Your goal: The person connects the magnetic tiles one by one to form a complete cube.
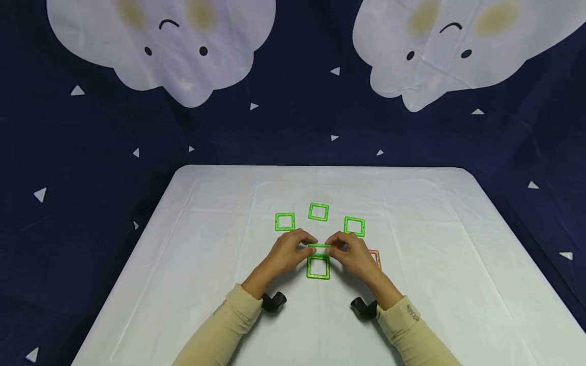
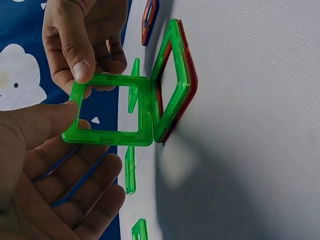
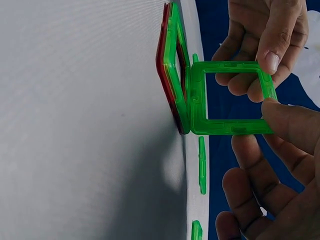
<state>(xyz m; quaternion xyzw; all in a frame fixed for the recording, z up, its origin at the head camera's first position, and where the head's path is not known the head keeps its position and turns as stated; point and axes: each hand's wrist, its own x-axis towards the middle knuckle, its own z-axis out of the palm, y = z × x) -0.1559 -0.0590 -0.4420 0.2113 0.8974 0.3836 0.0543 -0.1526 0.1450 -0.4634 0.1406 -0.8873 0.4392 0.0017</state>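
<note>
A dark blue backdrop (image 1: 274,137) with printed clouds fills the far side, and before it lies a white desk (image 1: 183,264). Two tan sleeves (image 1: 220,325) reach in over it, a black mount (image 1: 273,303) showing at each wrist. The left grip (image 1: 288,250) and right grip (image 1: 351,254) face each other, each pinching one upper corner of the same upright tile (image 1: 319,246) between thumb and fingers. Under it lies a flat green tile (image 1: 318,277), stacked on a red tile (image 2: 194,82). Three loose green tiles, left (image 1: 277,222), middle (image 1: 318,205) and right (image 1: 346,226), lie beyond, and an orange tile (image 1: 377,259) is partly hidden behind the right wrist.

The upright tile stands at the far edge of the flat stack, its lower edge meeting the flat green tile's edge. That joint looks like the weak spot: letting go too soon could drop the tile forward or back, and uneven lifting by the two grips could twist the seam apart or drag the stack. The right fingers are also near the right loose tile and might knock it.

The upright tile is a square frame with no clear long axis; its face rises from the desk, and from above its thin edge runs left to right
</note>
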